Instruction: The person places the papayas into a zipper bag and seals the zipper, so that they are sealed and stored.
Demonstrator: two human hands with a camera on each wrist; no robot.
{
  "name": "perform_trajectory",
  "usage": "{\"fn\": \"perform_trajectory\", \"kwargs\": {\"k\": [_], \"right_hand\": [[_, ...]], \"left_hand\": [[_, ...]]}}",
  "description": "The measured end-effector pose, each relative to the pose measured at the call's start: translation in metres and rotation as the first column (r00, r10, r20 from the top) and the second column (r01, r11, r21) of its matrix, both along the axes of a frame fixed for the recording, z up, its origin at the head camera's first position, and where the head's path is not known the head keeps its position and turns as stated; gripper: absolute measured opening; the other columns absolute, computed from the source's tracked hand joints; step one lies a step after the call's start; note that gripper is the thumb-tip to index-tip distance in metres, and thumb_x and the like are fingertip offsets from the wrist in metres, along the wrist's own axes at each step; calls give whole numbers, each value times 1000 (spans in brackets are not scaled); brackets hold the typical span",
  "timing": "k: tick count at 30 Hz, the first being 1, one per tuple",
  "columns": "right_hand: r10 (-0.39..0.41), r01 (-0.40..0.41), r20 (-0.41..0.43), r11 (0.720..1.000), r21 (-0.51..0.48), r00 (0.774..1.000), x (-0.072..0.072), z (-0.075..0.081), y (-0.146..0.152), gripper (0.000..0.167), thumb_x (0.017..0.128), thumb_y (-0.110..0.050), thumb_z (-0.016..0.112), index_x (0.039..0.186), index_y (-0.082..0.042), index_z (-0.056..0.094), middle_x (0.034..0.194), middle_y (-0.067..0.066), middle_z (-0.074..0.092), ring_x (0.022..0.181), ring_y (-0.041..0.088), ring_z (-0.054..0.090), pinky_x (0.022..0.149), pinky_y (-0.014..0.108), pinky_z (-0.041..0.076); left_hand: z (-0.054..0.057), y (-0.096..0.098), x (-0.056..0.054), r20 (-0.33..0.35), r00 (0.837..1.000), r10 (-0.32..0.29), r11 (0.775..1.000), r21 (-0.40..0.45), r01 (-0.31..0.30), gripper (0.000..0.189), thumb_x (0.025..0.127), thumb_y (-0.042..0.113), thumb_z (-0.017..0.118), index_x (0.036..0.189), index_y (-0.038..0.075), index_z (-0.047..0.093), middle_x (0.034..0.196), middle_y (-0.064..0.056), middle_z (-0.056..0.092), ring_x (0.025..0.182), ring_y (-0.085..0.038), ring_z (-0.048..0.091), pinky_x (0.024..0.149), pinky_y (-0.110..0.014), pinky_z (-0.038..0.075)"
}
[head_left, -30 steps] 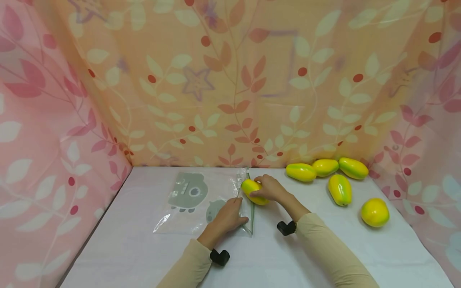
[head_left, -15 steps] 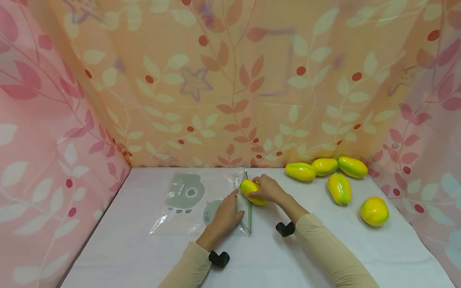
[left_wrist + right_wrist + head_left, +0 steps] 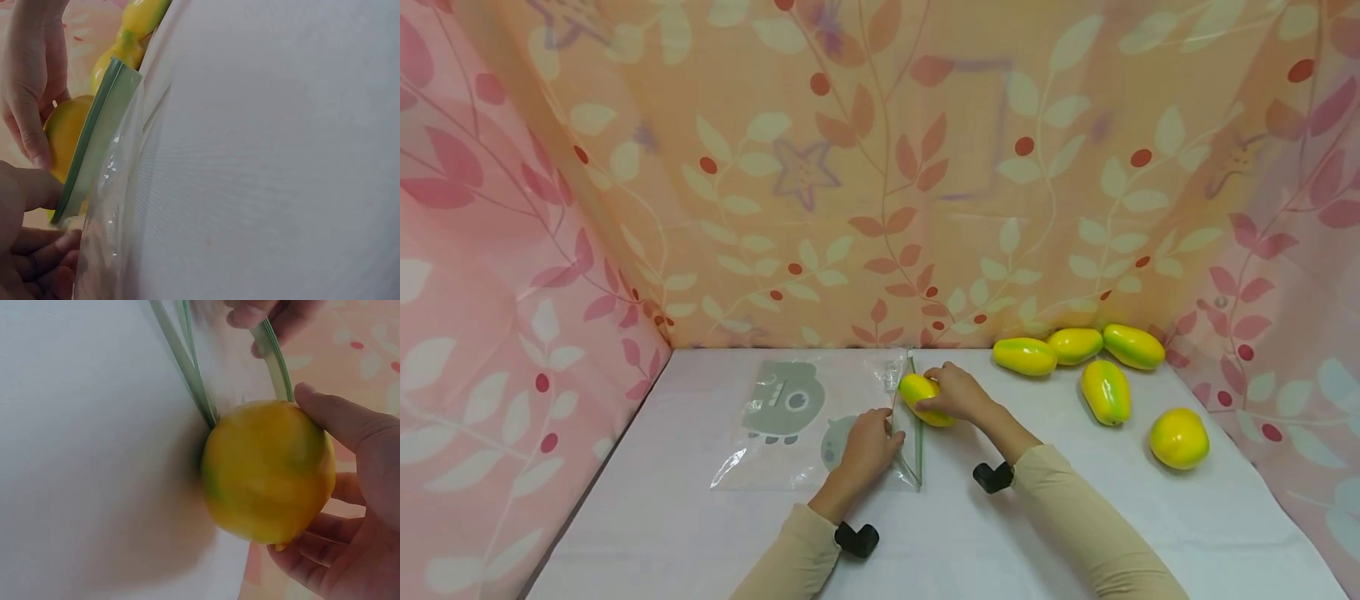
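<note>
My right hand (image 3: pixel 957 393) grips a yellow-green papaya (image 3: pixel 265 475), fingers and thumb curled round its side. Its far end sits at the mouth of a clear zip bag (image 3: pixel 850 383) with grey cartoon prints, which lies flat on the table. My left hand (image 3: pixel 867 450) pinches the upper edge of the bag's mouth and lifts it. In the left wrist view, the green zip strip (image 3: pixel 94 134) stands raised between the left fingers and the papaya. The right wrist view shows the zip edges spread apart just beyond the fruit.
Several more papayas lie at the right: a row at the back with one papaya (image 3: pixel 1024 357) at its left end, another papaya (image 3: pixel 1106 392) before them, and one seen end-on (image 3: pixel 1180 438). Patterned curtains surround the white table (image 3: pixel 1000 542).
My left fingers have shifted slightly along the bag's mouth edge. The right hand keeps its grip on the papaya at the bag's opening, with little movement. The view has drifted a little.
</note>
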State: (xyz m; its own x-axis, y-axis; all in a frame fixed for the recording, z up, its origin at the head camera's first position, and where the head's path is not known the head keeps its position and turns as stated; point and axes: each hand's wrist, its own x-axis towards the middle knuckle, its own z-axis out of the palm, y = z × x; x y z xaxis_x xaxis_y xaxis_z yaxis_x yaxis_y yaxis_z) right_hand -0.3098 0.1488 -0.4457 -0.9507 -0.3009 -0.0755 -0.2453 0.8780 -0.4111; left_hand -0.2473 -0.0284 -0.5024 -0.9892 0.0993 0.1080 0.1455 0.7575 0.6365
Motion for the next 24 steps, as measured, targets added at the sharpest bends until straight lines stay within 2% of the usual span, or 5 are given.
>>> {"fn": "perform_trajectory", "kwargs": {"k": [4,9,13,17,24], "right_hand": [[-11,11,10,999,-30,1000,0,-2,1,68,77,-45,79,128,-4,61,111,14,58,88,23,54,87,39,52],[18,-16,44,998,-56,999,0,0,6,68,79,-46,77,127,-1,61,109,15,59,90,23,53,86,37,51],[64,-56,107,996,-74,992,1,4,12,65,81,-43,75,128,0,61,112,16,61,92,23,54,86,38,51],[88,-70,177,992,-101,980,1,6,18,64,83,-39,74,131,-1,58,119,17,63,96,23,56,90,40,53],[50,-12,211,984,-180,976,4,4,21,62,81,-39,76,130,-5,59,118,15,64,97,24,57,89,39,54]], "left_hand": [[1,0,1,-48,999,20,999,28,-18,28,85,17,69,108,-1,70,79,-3,66,71,-14,58,67,-30,50],[3,0,2,-74,997,38,999,25,-36,22,84,15,69,99,1,74,77,-4,70,68,-15,60,63,-28,50],[5,1,3,-69,997,46,999,18,-45,20,84,15,70,97,0,75,78,-7,72,69,-18,64,63,-30,51],[4,2,3,-48,998,47,999,16,-46,20,84,13,69,97,-1,75,79,-8,73,67,-16,62,61,-28,50],[1,3,3,-44,998,39,999,18,-38,20,84,12,67,99,-1,75,82,-8,73,66,-13,58,62,-27,50]]}}
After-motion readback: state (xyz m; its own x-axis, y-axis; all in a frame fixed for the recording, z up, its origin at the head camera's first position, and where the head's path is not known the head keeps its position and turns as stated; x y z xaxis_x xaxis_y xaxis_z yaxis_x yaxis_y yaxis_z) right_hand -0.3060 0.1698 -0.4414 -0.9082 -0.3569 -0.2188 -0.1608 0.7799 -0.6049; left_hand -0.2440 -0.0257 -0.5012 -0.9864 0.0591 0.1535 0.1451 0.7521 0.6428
